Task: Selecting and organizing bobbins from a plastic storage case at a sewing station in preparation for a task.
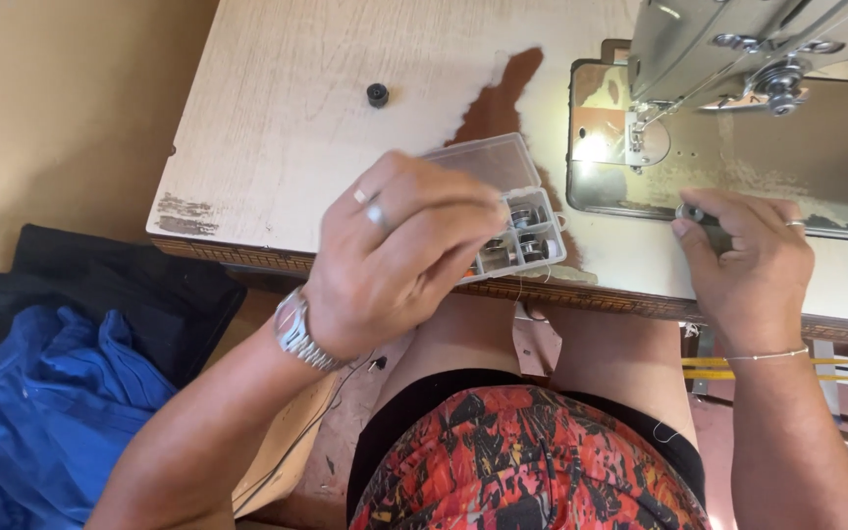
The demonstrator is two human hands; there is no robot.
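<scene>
The left hand (399, 260) hovers with its grip pinched above the clear bobbin box (507, 211) at the worktop's (277, 128) front edge. The right hand (748, 260) grips a small metal piece (691, 213), probably a bobbin case, beside the sewing machine (738, 59).

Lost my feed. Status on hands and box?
Left hand fingers in open clear box. Right hand pinching small metal part. Nothing blocking.

two hands (399, 260), one clear box (507, 211) — one sewing machine (738, 59)

clear plastic box (503, 186) | lid open, metal bobbins inside | counter near edge, centre || small dark metal piece (696, 215) | right of box
</scene>
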